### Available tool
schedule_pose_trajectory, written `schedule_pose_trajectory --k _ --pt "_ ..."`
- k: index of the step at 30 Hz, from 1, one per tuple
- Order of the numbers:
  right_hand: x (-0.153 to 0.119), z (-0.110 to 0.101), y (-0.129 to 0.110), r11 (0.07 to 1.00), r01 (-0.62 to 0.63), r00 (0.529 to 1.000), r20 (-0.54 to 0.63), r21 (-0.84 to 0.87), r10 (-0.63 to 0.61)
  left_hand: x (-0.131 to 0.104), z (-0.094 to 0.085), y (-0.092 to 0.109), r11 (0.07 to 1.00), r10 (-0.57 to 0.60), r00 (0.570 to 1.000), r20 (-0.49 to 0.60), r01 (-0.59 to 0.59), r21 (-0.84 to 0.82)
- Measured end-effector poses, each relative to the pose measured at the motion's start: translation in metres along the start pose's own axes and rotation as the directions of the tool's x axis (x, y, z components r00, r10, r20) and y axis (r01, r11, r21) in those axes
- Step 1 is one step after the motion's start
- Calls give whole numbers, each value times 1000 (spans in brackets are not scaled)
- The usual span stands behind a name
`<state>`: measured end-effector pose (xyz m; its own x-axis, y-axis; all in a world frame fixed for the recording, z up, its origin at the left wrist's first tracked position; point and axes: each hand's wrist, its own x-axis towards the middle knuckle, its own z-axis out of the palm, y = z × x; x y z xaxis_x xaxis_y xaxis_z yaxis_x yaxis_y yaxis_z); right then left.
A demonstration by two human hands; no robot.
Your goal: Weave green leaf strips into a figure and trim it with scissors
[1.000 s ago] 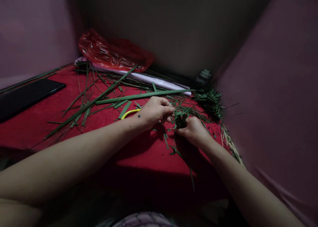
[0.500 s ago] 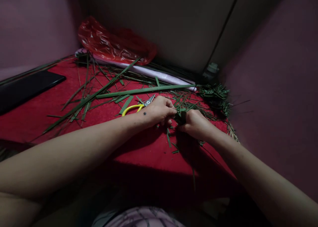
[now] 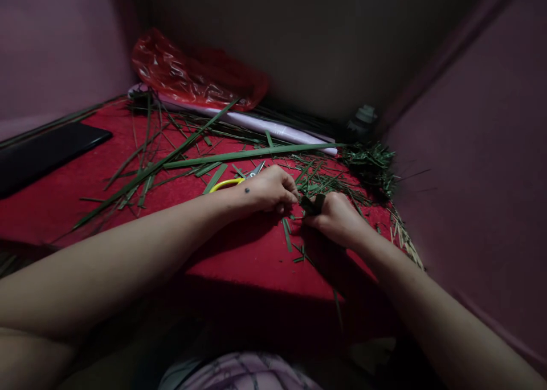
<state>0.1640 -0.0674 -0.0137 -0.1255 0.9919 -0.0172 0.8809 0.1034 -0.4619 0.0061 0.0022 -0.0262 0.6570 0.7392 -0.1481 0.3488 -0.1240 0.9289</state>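
Note:
My right hand [image 3: 335,213] is closed on a small dark green leaf piece [image 3: 313,205], which sticks out toward the left. Just left of it, my left hand [image 3: 277,189] has its thumb and fingers pinched together at the leaf piece's near end; whatever lies between those fingertips is too small to tell. Partly behind my left wrist lie scissors with yellow handles [image 3: 226,183], their blades pointing up and right. Cut green leaf scraps [image 3: 327,182] are scattered behind my hands on the red cloth [image 3: 252,259].
Long green leaf strips [image 3: 252,154] cross the cloth. Behind them are a pale rolled tube [image 3: 277,130] and a red plastic bag [image 3: 192,77]. A black flat object [image 3: 51,151] lies at left. A bottle [image 3: 363,119] and a dark leafy bundle [image 3: 374,168] stand at right.
My hands have moved slightly apart, the left one a little leftward, and the right one slightly right and down. The dark leaf piece shows more clearly between them.

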Motion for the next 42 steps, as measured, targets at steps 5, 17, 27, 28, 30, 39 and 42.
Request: schedule_pose_trajectory --k 5,17,27,28,30,39,42 --pt "-22 -3 17 858 -28 995 -68 514 74 -3 10 3 937 167 980 110 -192 292" --pt "-37 0 10 262 -143 986 115 954 121 -4 -5 11 869 314 890 -331 -129 478" --pt "-28 12 -10 301 -399 838 478 866 -264 -18 12 26 826 54 971 234 88 -556" --pt "-28 14 -12 294 -417 821 496 860 -285 -18 13 26 806 64 963 263 106 -582" --pt "-28 19 -15 271 -439 800 510 857 -315 -17 14 25 780 83 952 296 123 -614" --pt "-29 28 -17 248 -500 754 558 830 -347 -11 22 17 835 -23 987 157 105 -540" --pt "-27 30 -17 260 -528 733 588 808 -340 -14 26 21 843 -49 991 127 110 -526"
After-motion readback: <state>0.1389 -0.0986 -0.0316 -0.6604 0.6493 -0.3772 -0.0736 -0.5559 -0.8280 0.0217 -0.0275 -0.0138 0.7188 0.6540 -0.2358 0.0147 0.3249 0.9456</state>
